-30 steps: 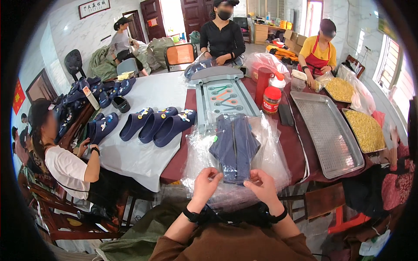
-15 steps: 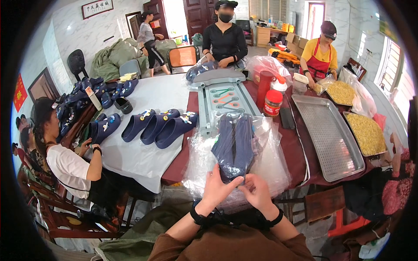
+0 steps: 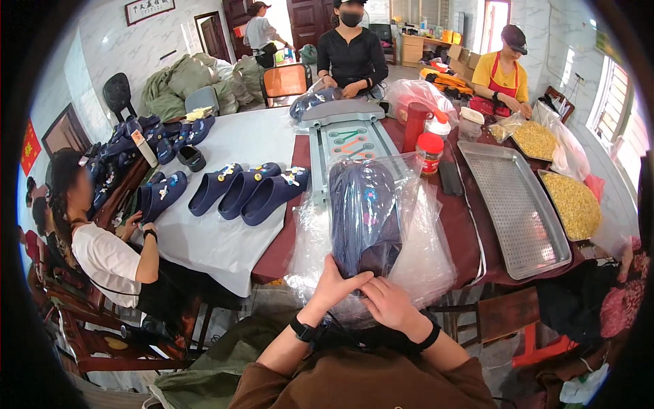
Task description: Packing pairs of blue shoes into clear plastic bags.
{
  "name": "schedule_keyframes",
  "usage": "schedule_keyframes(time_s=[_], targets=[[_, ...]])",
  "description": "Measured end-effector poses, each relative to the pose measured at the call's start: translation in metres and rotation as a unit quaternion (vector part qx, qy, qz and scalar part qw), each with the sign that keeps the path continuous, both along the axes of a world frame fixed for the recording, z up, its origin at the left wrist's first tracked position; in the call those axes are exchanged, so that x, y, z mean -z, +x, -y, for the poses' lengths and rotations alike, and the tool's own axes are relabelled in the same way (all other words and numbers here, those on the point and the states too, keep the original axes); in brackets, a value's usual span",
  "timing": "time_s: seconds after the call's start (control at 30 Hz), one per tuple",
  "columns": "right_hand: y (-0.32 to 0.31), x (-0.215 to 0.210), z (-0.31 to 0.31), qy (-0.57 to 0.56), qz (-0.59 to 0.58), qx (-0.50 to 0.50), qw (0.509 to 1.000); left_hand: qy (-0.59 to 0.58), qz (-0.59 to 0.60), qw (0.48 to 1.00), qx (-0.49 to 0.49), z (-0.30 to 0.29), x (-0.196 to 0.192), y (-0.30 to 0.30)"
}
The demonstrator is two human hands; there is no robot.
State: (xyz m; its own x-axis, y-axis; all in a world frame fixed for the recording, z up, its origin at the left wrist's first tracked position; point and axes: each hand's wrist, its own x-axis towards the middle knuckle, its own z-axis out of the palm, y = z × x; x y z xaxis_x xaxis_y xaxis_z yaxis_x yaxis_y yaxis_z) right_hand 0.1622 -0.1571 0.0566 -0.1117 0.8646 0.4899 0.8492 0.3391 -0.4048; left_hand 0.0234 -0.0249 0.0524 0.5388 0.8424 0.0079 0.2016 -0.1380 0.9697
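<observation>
A pair of navy clogs (image 3: 363,204) with small charms on them lies inside a clear plastic bag (image 3: 413,178) in front of me. My left hand (image 3: 338,283) is closed at the near left end of the bagged clogs, its thumb lying across the bag's near edge. Close beside it, my right hand (image 3: 393,307) has its fingers bent and pressed together at the same edge, where the thumbs nearly meet. The fingertips of both hands are partly hidden. Beneath the clogs spreads a stack of clear plastic bags (image 3: 428,262).
A grey folding stand (image 3: 371,136) lies just beyond. Several navy clogs (image 3: 269,194) rest on white sheeting (image 3: 225,255) to the left. A metal tray (image 3: 518,211), a red-lidded jar (image 3: 429,153) and trays of yellow pieces (image 3: 572,208) are at right. Co-workers sit left and across.
The bagged clogs have turned, so a charm-covered upper now faces up instead of the narrow paired edges. My hands have drawn closer together at the near end. The standing person in back moved away.
</observation>
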Motion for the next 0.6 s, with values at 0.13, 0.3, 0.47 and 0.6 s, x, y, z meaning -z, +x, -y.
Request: schedule_keyframes(time_s=[0.13,0.3,0.47,0.6], targets=[[-0.004,-0.004,-0.001,0.022,0.006,-0.012,1.000,-0.003,0.054,0.998,-0.029,0.006,0.005,0.000],[-0.008,-0.009,0.010,0.004,-0.013,-0.005,1.000,-0.016,0.080,0.996,-0.043,0.009,0.019,0.008],[0.000,-0.018,0.020,-0.016,-0.179,-0.089,0.980,-0.050,0.074,0.996,-0.024,0.006,0.005,0.002],[0.007,-0.027,0.017,0.171,-0.220,-0.068,0.958,-0.008,0.094,0.991,-0.100,0.006,-0.004,-0.014]])
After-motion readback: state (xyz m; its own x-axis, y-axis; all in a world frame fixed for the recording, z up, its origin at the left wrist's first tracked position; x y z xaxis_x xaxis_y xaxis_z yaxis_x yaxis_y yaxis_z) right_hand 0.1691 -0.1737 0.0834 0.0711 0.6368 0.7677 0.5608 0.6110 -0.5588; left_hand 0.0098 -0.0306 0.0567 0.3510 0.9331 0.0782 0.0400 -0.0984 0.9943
